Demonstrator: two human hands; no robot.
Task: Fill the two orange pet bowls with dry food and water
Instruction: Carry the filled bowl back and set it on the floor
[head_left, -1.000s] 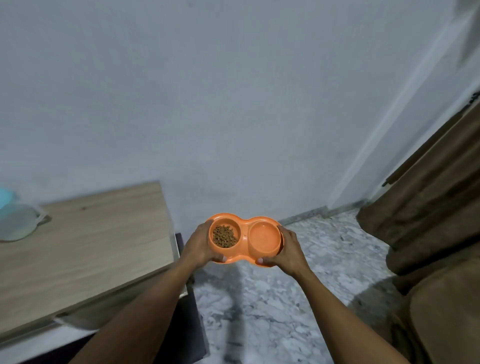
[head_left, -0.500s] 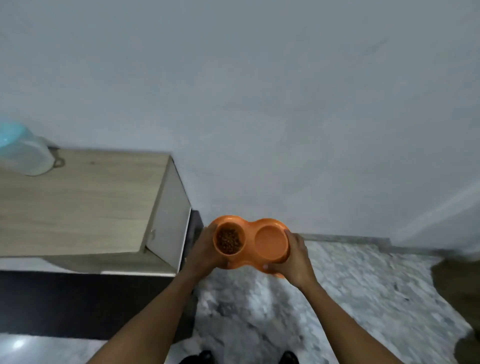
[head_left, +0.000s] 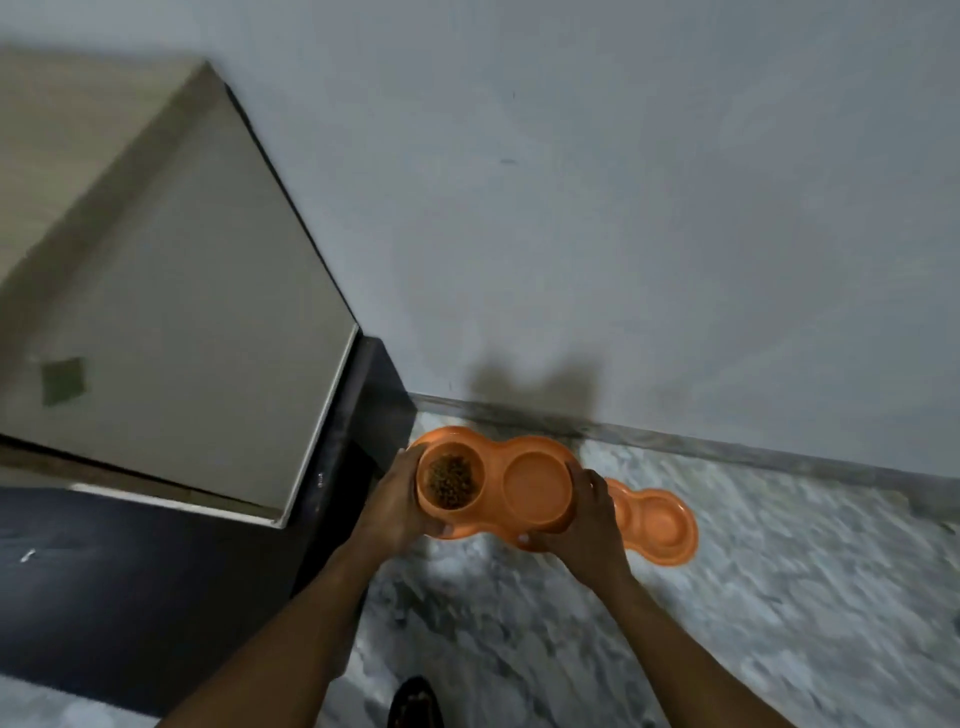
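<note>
Orange pet bowl (head_left: 537, 486) is gripped by left hand (head_left: 397, 506) and right hand (head_left: 589, 522).

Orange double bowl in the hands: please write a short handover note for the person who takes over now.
Hands: the left hand grips the left end of the held double bowl; the right hand grips its right end.
Place: it is held above the floor, near the wall, beside the cabinet. A second orange bowl lies on the floor to the right, partly behind the right hand.
Done: dry food is in the left well.
Left: the right well holds no food; water cannot be told. The second orange bowl shows no food.
</note>
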